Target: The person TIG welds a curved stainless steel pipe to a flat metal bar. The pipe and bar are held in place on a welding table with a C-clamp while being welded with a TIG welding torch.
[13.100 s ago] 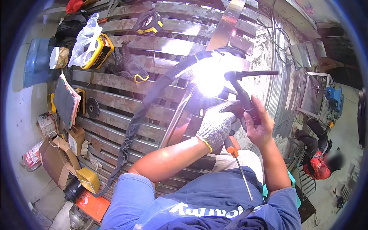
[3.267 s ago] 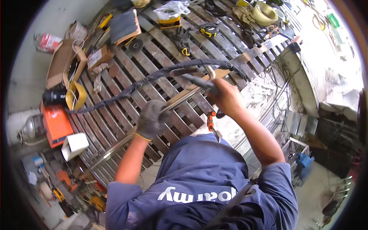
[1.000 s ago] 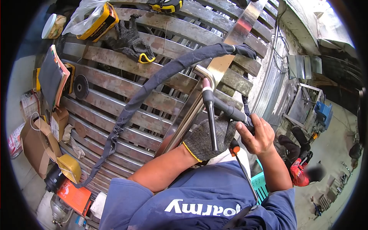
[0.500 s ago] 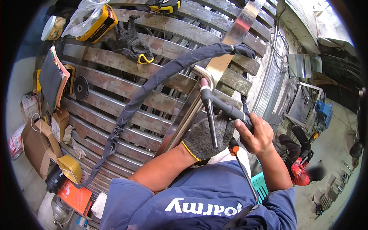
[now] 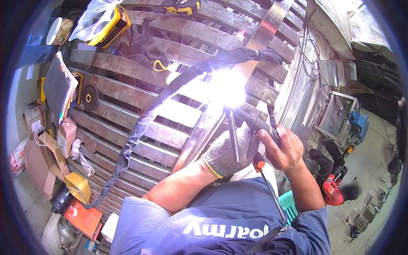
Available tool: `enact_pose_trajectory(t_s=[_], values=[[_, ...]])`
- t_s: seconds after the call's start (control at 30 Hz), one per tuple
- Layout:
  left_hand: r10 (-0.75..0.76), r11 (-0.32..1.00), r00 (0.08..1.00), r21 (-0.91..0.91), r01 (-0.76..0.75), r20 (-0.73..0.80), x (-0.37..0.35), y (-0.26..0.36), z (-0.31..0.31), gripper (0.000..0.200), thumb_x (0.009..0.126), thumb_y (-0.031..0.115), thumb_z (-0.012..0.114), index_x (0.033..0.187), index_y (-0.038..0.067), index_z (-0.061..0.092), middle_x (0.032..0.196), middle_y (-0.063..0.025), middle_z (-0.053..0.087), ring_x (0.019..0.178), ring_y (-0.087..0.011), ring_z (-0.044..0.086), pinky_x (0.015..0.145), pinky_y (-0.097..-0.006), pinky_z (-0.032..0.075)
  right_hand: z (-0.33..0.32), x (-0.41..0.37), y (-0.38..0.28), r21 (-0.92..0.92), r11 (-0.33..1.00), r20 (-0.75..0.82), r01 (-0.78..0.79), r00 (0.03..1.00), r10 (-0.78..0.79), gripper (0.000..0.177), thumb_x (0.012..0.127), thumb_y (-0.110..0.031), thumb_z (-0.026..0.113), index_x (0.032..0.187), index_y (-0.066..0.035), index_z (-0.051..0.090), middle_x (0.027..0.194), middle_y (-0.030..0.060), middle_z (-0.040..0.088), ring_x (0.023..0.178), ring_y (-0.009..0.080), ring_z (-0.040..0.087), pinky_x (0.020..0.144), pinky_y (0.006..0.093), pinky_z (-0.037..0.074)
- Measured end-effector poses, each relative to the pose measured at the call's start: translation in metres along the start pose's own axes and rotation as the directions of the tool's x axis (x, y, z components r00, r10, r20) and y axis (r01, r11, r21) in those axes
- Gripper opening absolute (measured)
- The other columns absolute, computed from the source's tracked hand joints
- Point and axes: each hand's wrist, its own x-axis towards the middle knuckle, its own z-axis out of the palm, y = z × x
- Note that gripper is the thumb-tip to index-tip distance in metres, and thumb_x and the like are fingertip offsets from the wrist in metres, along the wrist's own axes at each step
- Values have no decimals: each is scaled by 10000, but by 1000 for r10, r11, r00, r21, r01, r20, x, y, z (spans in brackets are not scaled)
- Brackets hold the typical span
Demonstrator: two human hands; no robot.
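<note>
My bare right hand (image 5: 282, 148) is wrapped round the handle of a black welding torch (image 5: 255, 121), whose head points up and left. A very bright white glare (image 5: 229, 89) hides the torch tip and the bent metal tube there. My left hand (image 5: 233, 151), in a grey knit glove, is closed beside the torch handle, its fingers partly hidden behind it; what they grip I cannot make out. A dark rod (image 5: 234, 136) hangs from the torch head across the glove. The black sleeved cable (image 5: 157, 104) arcs over the slatted metal table (image 5: 123, 91).
A dark glove (image 5: 146, 44), a tape measure (image 5: 182, 7) and a yellow box (image 5: 111, 29) lie at the table's far side. Discs, a folder (image 5: 61, 87) and cardboard boxes (image 5: 40, 161) are at the left. At the right, a person in red (image 5: 332, 190) is beyond the table.
An intense white arc light has appeared at the torch tip, lighting the slats and my left glove. Both hands have stayed nearly still.
</note>
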Motion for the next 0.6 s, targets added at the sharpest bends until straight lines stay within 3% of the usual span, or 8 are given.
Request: enact_pose_trajectory(t_s=[0.03,0.13,0.27,0.5,0.53,0.6], values=[[45,993,999,106,-45,3,1,0,2,499,1022,122,666,1471,-82,587,1420,-290,645,1349,-459,645,1222,-537,487,0,0,0,13,1000,-4,-3,1000,3,631,905,-345,854,1522,-290,733,1098,209,692,724,240,647,623,329,546],[-51,996,997,-82,46,-61,8,5,-13,507,1020,111,662,1481,-83,580,1440,-300,638,1369,-448,642,1224,-552,480,-1,-2,2,32,999,13,14,1000,-14,628,913,-342,846,1526,-278,728,1086,217,688,719,249,648,619,330,543],[-87,990,996,-112,84,-28,4,3,-7,549,996,139,695,1489,-73,579,1440,-313,639,1320,-460,676,1171,-540,525,3,-4,2,39,999,-18,4,1000,-4,642,917,-333,838,1542,-262,713,1077,211,690,708,251,645,597,328,529],[3,997,996,77,4,-92,0,-2,9,516,1021,215,703,1441,-69,606,1289,-301,691,1109,-421,752,973,-504,619,4,-5,2,53,999,-21,-8,1000,9,618,943,-320,815,1542,-215,709,1081,212,690,700,251,643,590,331,523],[31,999,984,-16,-34,-173,5,-5,10,509,1050,249,676,1438,-72,604,1249,-305,699,1016,-405,773,887,-484,644,5,-5,2,62,998,-38,-14,999,16,617,945,-320,814,1543,-215,708,1085,213,690,701,251,645,592,332,525],[-27,998,998,-52,24,-51,1,-4,2,526,1056,260,673,1455,-72,592,1302,-317,689,987,-395,779,852,-466,652,7,-4,1,69,997,-56,-20,998,24,616,947,-319,814,1544,-216,707,1089,215,691,702,251,646,594,332,527]])
